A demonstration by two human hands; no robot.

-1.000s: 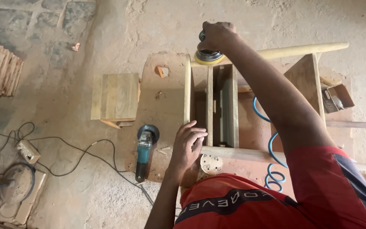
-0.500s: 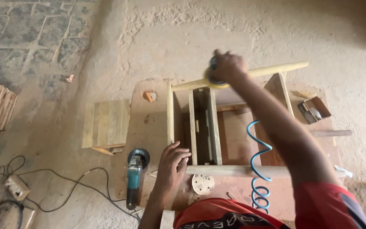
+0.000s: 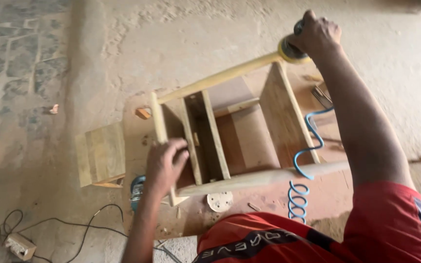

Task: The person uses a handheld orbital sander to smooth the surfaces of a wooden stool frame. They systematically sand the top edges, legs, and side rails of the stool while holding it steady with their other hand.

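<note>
Right hand [image 3: 317, 33] has slid the sander [image 3: 291, 48], fingers clenched on it, along the wooden frame's [image 3: 249, 141] far rail; left hand [image 3: 165, 164] fingers grasp its near post.

I see a dusty floor [image 3: 181, 39] carrying a board [image 3: 269, 204]; on the board stand a wooden frame [image 3: 235, 141], a sanding disc [image 3: 220, 200] and a blue hose [image 3: 298, 202].

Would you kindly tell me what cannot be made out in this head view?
- Angle grinder: mostly hidden behind the left hand and forearm.
- Sander: body covered by the right hand; only its yellow pad shows.
- Wooden frame: motion-blurred, so its joints are unclear.
- Blue coiled hose: upper end hidden behind the right arm.
</note>
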